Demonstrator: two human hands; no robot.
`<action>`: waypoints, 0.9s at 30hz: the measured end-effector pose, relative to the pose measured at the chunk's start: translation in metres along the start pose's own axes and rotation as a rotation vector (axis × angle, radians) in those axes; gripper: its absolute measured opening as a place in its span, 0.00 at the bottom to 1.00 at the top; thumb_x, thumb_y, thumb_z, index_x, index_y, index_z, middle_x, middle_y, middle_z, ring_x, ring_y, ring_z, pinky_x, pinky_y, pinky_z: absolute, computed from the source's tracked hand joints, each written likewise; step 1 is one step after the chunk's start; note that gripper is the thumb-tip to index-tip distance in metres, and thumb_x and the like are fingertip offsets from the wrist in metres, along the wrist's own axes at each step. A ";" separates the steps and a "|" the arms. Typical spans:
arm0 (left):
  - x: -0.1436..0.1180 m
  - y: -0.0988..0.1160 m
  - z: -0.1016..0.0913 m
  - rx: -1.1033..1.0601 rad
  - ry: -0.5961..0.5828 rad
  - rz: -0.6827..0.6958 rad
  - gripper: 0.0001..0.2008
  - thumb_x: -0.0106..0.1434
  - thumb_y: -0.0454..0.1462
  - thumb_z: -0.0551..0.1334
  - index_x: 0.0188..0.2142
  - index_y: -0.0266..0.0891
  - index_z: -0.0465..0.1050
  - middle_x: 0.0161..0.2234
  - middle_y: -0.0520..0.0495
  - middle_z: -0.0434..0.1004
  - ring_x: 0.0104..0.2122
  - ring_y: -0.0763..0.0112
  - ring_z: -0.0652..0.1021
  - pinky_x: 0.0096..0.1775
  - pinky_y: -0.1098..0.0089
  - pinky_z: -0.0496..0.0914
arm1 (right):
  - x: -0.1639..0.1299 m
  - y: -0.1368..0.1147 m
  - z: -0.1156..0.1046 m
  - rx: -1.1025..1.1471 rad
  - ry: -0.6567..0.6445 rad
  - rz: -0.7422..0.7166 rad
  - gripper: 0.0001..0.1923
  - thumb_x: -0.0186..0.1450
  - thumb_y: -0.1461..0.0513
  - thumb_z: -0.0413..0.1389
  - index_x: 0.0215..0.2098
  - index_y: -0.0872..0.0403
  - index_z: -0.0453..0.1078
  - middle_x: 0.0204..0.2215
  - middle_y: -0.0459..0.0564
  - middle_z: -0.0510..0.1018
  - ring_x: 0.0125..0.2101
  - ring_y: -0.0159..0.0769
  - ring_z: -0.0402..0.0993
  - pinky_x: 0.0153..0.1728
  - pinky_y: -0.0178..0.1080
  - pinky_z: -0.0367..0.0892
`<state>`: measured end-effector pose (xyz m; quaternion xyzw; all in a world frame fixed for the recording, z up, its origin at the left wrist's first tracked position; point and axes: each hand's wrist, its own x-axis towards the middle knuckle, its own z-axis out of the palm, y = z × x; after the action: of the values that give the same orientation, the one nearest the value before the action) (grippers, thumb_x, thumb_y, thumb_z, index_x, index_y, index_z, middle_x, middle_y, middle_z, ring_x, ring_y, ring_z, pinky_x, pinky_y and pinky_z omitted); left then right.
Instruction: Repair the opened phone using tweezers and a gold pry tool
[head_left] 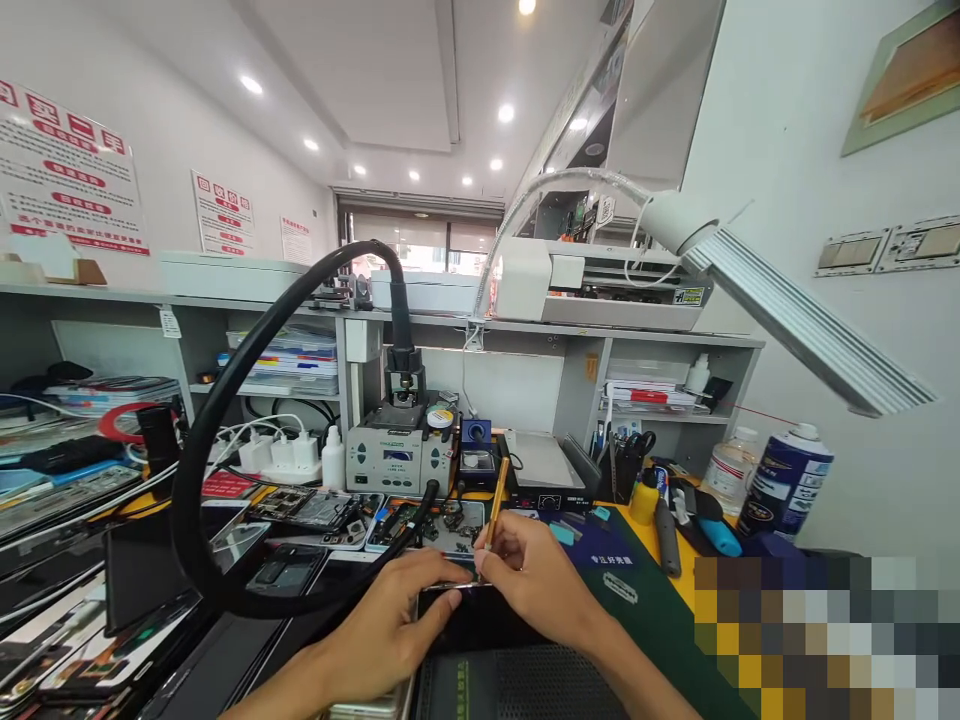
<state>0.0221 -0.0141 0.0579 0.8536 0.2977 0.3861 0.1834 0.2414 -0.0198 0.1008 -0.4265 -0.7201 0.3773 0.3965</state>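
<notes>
My left hand (401, 615) is closed on the left end of a thin, flat phone-like part (450, 587), seen nearly edge-on, with thumb below and fingers above. My right hand (525, 575) pinches a slim gold-coloured screwdriver (498, 500) and holds it nearly upright. The tool's lower end points down to the part's surface, close to my left fingertips; its tip is hidden by my fingers. Both hands are close together above a dark work mat (645, 625).
A hot-air station (397, 458) with a thick black hose (187, 480) arches over the left side. Opened phones (300, 510) lie on the left. A razor blade (620, 588) rests on the mat. A spray can (784, 485) and a clear bottle (729, 465) stand right; a lamp (817, 320) hangs above.
</notes>
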 end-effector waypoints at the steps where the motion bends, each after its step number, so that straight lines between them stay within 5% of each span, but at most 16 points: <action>1: 0.000 0.000 0.000 -0.005 0.002 -0.005 0.13 0.75 0.38 0.57 0.46 0.42 0.81 0.35 0.48 0.81 0.35 0.66 0.80 0.43 0.68 0.75 | 0.000 0.000 0.000 -0.009 0.003 0.002 0.05 0.67 0.60 0.60 0.36 0.54 0.70 0.29 0.44 0.73 0.31 0.34 0.70 0.33 0.36 0.63; 27: 0.000 -0.004 0.000 -0.047 -0.052 -0.065 0.14 0.73 0.38 0.57 0.50 0.41 0.80 0.39 0.46 0.80 0.40 0.62 0.80 0.45 0.64 0.71 | 0.000 0.003 0.000 -0.108 0.009 -0.037 0.08 0.71 0.57 0.57 0.38 0.53 0.71 0.30 0.44 0.74 0.31 0.35 0.69 0.33 0.37 0.63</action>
<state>0.0206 -0.0118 0.0557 0.8488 0.3112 0.3644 0.2234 0.2423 -0.0192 0.0980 -0.4357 -0.7454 0.3286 0.3829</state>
